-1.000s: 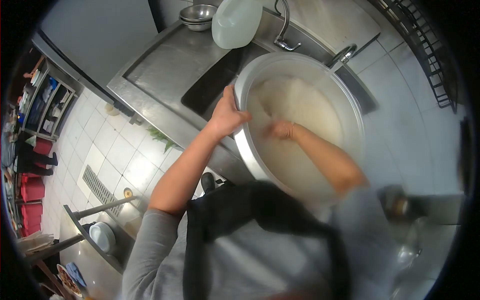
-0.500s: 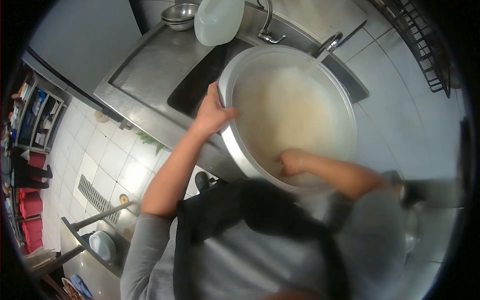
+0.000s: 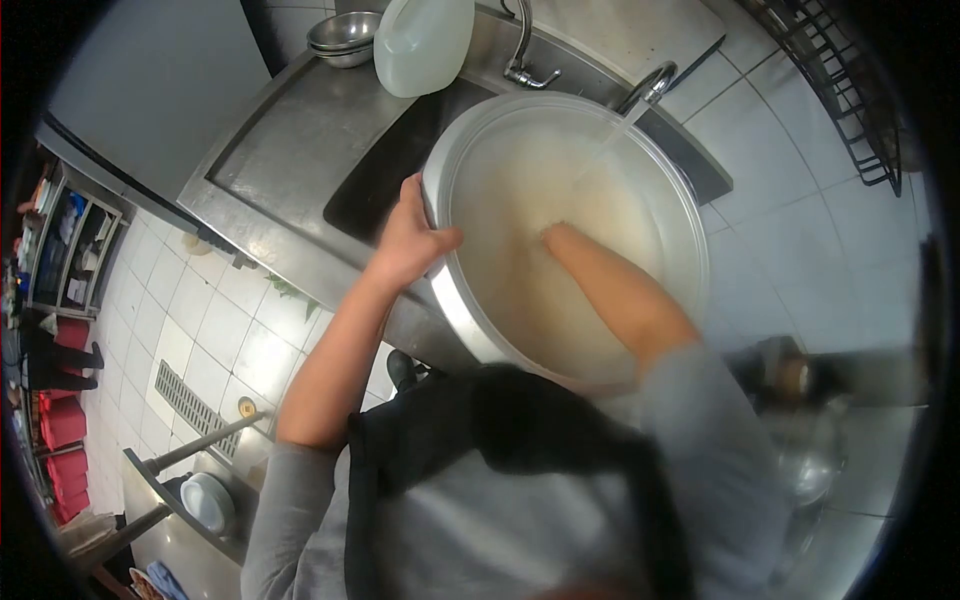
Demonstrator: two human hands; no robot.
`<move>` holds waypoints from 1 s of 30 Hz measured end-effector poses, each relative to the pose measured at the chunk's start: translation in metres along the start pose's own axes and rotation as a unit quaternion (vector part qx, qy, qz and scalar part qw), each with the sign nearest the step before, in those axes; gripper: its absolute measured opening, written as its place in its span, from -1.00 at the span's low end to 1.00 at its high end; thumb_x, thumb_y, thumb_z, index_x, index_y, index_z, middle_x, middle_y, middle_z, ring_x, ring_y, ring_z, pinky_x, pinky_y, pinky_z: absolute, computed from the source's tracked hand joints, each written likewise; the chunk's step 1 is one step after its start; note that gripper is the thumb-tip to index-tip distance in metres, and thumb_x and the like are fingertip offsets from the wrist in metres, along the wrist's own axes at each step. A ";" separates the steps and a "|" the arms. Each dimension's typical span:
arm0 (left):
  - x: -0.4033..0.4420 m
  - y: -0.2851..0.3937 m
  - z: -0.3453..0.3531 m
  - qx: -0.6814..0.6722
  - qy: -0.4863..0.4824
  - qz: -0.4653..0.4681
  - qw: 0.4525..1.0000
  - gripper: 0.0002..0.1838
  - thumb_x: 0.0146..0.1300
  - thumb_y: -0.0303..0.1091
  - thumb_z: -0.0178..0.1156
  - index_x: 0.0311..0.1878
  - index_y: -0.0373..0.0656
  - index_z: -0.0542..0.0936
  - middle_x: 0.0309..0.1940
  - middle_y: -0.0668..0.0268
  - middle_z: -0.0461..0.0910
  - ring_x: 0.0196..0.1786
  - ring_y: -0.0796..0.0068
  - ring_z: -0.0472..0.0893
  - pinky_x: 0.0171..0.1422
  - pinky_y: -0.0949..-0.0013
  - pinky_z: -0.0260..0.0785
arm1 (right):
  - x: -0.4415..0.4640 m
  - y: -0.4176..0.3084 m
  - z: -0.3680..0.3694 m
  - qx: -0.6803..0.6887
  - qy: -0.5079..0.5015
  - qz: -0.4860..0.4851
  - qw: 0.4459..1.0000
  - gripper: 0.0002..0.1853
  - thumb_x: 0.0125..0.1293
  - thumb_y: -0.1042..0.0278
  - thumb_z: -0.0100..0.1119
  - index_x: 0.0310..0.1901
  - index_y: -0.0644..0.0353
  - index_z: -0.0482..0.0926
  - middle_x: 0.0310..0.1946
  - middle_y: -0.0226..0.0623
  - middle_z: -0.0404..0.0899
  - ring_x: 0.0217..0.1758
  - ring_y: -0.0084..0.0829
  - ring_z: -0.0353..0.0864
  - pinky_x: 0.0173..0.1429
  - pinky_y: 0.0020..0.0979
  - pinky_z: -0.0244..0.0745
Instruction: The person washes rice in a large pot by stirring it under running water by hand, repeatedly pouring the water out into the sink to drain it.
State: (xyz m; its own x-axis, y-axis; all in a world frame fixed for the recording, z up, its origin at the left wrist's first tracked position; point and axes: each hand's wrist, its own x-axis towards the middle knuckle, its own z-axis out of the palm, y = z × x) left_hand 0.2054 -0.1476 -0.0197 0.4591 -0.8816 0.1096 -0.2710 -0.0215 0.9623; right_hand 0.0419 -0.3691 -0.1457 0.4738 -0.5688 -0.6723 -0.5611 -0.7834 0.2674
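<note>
A large silver metal pot [image 3: 460, 308] sits over the sink, filled with cloudy, whitish-tan water [image 3: 510, 310]. What lies at the bottom cannot be made out. My left hand [image 3: 410, 240] grips the pot's left rim, thumb over the edge and fingers along the outer side. Near the pot's middle, my right hand [image 3: 556, 236] is sunk in the water to about the wrist, so its fingers are hidden. From a curved faucet [image 3: 655, 82] at the back, a stream of water runs into the pot.
A second faucet [image 3: 520, 65] stands behind the dark sink basin [image 3: 365, 195]. On the steel counter [image 3: 280, 150] are stacked metal bowls [image 3: 343, 35] and a translucent plastic jug [image 3: 422, 45]. A black wire rack [image 3: 850, 100] hangs at upper right. Another person's legs [image 3: 75, 360] show far left.
My right hand has moved from the pot's near side up toward its middle and deeper into the water. My left hand keeps its hold on the rim.
</note>
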 end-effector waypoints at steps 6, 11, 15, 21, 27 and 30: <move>0.000 -0.007 0.001 -0.009 -0.006 -0.010 1.000 -0.11 -0.27 -0.36 0.28 0.19 -0.49 0.12 -0.16 -0.09 0.48 -0.09 0.16 0.52 0.04 0.34 0.32 | 0.016 0.083 -0.010 0.149 0.086 0.043 0.984 -0.62 0.05 0.09 0.16 -0.20 0.20 0.55 -0.23 -0.10 0.56 -0.13 -0.20 0.55 -0.07 -0.21 0.43; 0.002 -0.014 0.002 -0.018 -0.006 -0.004 1.000 -0.09 -0.27 -0.36 0.28 0.21 -0.49 0.10 -0.14 -0.11 0.48 -0.08 0.17 0.52 0.05 0.34 0.32 | -0.021 0.144 -0.011 0.261 0.071 0.064 0.961 -0.66 0.06 0.12 0.14 -0.24 0.22 0.55 -0.26 -0.10 0.56 -0.16 -0.21 0.56 -0.11 -0.22 0.44; -0.001 -0.006 0.002 -0.014 -0.001 -0.011 1.000 -0.08 -0.26 -0.37 0.26 0.22 -0.49 0.08 -0.14 -0.12 0.47 -0.07 0.15 0.51 0.06 0.34 0.31 | -0.069 0.166 0.006 0.354 -0.032 0.037 0.934 -0.69 0.08 0.15 0.13 -0.27 0.23 0.55 -0.28 -0.10 0.57 -0.19 -0.21 0.56 -0.14 -0.22 0.45; 0.000 -0.008 0.003 -0.018 0.000 -0.022 1.000 -0.08 -0.24 -0.37 0.25 0.23 -0.49 0.06 -0.15 -0.13 0.47 -0.08 0.13 0.51 0.06 0.35 0.31 | -0.136 0.135 0.039 0.297 -0.156 -0.043 0.941 -0.74 0.09 0.19 0.11 -0.32 0.24 0.55 -0.31 -0.11 0.57 -0.23 -0.22 0.57 -0.19 -0.22 0.46; 0.000 -0.008 0.004 -0.004 0.011 -0.014 1.000 -0.12 -0.24 -0.37 0.25 0.19 -0.49 0.09 -0.17 -0.15 0.47 -0.10 0.08 0.52 0.04 0.32 0.31 | -0.165 0.035 0.044 0.108 -0.100 -0.113 0.983 -0.77 0.11 0.23 0.10 -0.37 0.26 0.55 -0.34 -0.11 0.57 -0.27 -0.23 0.58 -0.24 -0.23 0.47; -0.002 -0.004 0.002 0.008 0.007 -0.020 1.000 -0.16 -0.24 -0.36 0.25 0.16 -0.48 0.12 -0.19 -0.15 0.47 -0.11 0.05 0.52 0.03 0.29 0.31 | -0.151 0.004 0.042 0.028 -0.025 -0.100 0.994 -0.78 0.12 0.25 0.09 -0.39 0.26 0.55 -0.36 -0.11 0.58 -0.29 -0.23 0.58 -0.26 -0.23 0.48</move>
State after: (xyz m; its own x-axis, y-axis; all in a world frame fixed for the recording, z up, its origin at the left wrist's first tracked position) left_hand 0.2037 -0.1463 -0.0241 0.4821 -0.8729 0.0753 -0.2663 -0.0641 0.9617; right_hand -0.0608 -0.2753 -0.0721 0.5463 -0.3885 -0.7420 -0.4962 -0.8638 0.0870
